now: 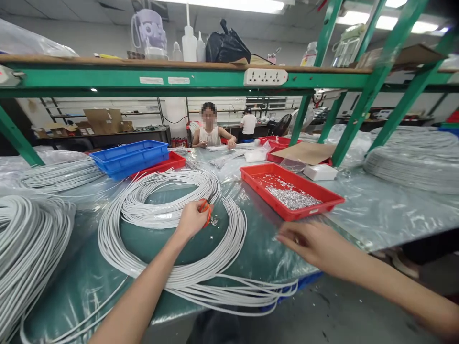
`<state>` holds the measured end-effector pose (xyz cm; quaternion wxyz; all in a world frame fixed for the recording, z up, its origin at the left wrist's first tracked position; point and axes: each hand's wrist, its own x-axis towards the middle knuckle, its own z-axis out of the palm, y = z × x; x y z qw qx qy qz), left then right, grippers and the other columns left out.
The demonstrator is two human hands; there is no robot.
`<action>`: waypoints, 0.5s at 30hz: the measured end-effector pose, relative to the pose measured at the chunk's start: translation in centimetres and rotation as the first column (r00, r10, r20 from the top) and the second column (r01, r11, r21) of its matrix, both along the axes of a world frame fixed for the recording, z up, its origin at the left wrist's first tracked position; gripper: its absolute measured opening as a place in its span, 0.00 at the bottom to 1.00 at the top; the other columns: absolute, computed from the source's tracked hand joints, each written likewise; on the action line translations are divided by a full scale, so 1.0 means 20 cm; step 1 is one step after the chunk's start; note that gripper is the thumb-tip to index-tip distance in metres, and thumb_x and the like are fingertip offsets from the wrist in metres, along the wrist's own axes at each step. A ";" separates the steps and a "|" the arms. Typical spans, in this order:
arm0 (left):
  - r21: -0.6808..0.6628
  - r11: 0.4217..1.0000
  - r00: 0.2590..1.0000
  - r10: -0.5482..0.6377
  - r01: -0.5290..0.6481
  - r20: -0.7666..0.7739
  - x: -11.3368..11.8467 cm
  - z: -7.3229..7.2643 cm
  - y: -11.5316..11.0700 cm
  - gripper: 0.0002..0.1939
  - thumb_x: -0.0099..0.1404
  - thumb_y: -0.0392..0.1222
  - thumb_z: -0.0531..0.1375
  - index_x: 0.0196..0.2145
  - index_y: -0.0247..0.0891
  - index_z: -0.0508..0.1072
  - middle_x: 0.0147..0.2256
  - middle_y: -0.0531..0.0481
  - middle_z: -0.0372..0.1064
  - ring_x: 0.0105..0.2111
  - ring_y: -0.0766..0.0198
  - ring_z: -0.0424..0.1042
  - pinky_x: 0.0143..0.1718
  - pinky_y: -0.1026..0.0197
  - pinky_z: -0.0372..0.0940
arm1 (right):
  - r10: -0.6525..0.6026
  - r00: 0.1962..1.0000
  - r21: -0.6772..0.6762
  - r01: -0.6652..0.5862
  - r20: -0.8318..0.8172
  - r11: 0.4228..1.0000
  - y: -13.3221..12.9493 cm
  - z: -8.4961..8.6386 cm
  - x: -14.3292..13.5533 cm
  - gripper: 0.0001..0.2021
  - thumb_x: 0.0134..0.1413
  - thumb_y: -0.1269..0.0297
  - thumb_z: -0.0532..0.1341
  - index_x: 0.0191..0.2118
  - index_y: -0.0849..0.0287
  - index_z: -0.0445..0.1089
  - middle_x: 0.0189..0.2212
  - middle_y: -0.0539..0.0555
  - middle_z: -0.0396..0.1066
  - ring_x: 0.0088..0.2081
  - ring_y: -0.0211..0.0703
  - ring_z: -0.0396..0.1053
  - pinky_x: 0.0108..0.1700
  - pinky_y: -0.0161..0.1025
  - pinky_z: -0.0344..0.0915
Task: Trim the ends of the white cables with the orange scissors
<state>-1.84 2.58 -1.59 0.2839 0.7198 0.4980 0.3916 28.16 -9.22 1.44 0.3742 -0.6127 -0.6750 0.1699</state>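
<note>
My left hand [193,219] is closed around the orange-handled scissors [206,213], over the inner edge of a coil of white cable [111,239]. A smaller coil of white cable [154,215] lies partly on the larger one, its ends close to the scissors. Small shiny metal pieces [214,220] are scattered on the table beside that hand. My right hand [304,241], slightly blurred, is in the air just in front of the red tray [251,184]. Its fingers are curled together; whether anything small is between them is hidden. Many small silvery pieces [294,197] lie in the tray.
Thick cable bundles [28,258] rest at the left, more coils [412,167] at the far right. A blue tray [132,160] sits on a red one. The green shelf frame [201,81] spans overhead. Across the table sits a person [210,136]; another [248,123] is farther back.
</note>
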 end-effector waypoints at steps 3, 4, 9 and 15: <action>0.074 0.995 0.993 0.076 -0.069 -0.092 -0.01 0.02 0.00 0.20 0.59 0.50 0.56 0.17 0.39 0.55 0.17 0.58 0.48 0.21 0.69 0.48 0.26 0.63 0.44 | 0.123 0.832 -0.183 -0.026 0.541 0.983 0.27 -0.02 -0.13 0.09 0.56 0.58 0.61 0.29 0.55 0.72 0.24 0.53 0.75 0.28 0.46 0.72 0.31 0.37 0.57; 0.100 0.992 0.989 0.093 -0.081 -0.119 -0.01 0.02 0.00 0.20 0.59 0.49 0.57 0.17 0.39 0.54 0.17 0.58 0.47 0.21 0.69 0.47 0.26 0.62 0.44 | 0.102 0.818 -0.186 0.006 0.567 0.983 0.35 -0.04 -0.16 0.09 0.58 0.59 0.59 0.31 0.56 0.73 0.27 0.55 0.76 0.32 0.48 0.73 0.33 0.38 0.59; 0.178 0.978 0.969 0.148 -0.113 -0.200 -0.03 0.02 0.02 0.21 0.56 0.46 0.59 0.15 0.40 0.51 0.16 0.57 0.45 0.21 0.67 0.44 0.27 0.60 0.43 | 0.100 0.799 -0.249 0.064 0.593 0.966 0.65 -0.14 -0.24 0.10 0.53 0.58 0.61 0.33 0.60 0.74 0.35 0.62 0.77 0.40 0.56 0.75 0.38 0.41 0.63; 0.200 0.969 0.954 0.188 -0.143 -0.232 -0.05 0.04 0.02 0.20 0.58 0.45 0.56 0.16 0.40 0.50 0.17 0.56 0.46 0.20 0.67 0.44 0.28 0.60 0.44 | 0.187 0.823 -0.334 0.004 0.536 0.942 0.76 -0.18 -0.26 0.08 0.42 0.62 0.64 0.20 0.59 0.68 0.24 0.57 0.74 0.32 0.52 0.74 0.33 0.39 0.62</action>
